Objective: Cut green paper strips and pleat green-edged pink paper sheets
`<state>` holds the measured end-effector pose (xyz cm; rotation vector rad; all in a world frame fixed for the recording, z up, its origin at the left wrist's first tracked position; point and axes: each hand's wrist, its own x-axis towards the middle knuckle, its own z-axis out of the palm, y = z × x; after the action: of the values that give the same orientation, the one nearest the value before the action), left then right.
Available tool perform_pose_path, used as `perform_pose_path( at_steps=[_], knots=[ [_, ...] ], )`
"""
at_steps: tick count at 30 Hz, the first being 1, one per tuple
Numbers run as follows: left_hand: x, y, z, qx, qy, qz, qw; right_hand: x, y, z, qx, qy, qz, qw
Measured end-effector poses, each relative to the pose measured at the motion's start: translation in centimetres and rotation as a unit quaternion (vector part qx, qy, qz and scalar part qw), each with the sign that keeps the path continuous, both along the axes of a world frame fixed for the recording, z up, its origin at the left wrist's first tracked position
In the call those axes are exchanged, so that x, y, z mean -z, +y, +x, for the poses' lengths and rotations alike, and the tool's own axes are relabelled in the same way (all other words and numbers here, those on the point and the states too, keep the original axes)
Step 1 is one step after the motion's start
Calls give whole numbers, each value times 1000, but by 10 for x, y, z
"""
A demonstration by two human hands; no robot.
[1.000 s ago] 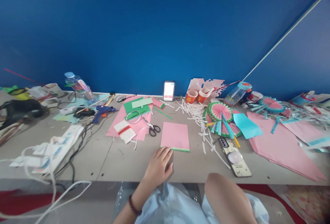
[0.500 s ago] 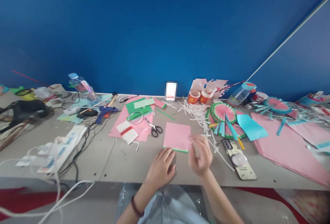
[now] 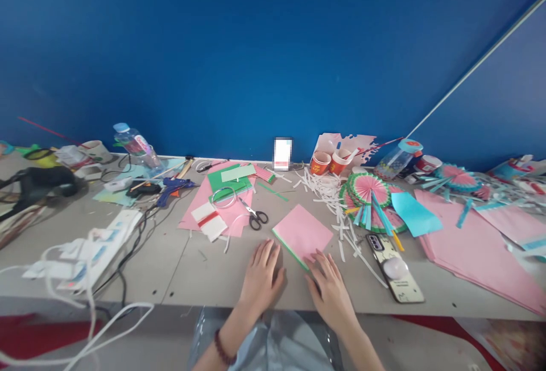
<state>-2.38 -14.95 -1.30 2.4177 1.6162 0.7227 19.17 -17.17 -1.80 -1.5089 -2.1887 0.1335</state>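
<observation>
Right hand (image 3: pixel 330 283): fingers extended, slightly spread; fingertips rest on near corner of pink paper square (image 3: pixel 302 233), no grip. Left hand (image 3: pixel 261 274): fingers extended, palm down, just left of square, apart from it. Square lies flat, forward of and between hands, right hand nearer; turned cornerwise, no clear long axis. Green edge (image 3: pixel 292 252) slants from left corner to near corner, facing left hand. Beyond: scissors (image 3: pixel 256 218) near left corner, paper strips (image 3: pixel 326 188) and phone (image 3: pixel 398 271) to right. Bare table (image 3: pixel 213 280) left of left hand.
</observation>
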Motion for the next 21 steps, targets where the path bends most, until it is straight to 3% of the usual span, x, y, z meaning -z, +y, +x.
perform_pose_path(
  at_steps=[5, 11, 15, 17, 21],
  knots=[
    [-11, 12, -13, -55, -20, 28, 998, -10, -13, -31, -9, 20, -46, 999],
    [-47, 64, -67, -102, 15, 22, 994, -12, -11, -58, -72, 42, -83, 993],
    [-66, 97, -101, -150, 49, 3, 988, -9, -1, -63, -77, 55, -83, 992],
    [-72, 113, -107, -174, 60, 6, 983, -10, 4, -64, -72, 67, -82, 992],
    [-71, 140, -103, -189, 174, -46, 965, -20, 12, -65, -65, 108, -60, 990]
  ],
)
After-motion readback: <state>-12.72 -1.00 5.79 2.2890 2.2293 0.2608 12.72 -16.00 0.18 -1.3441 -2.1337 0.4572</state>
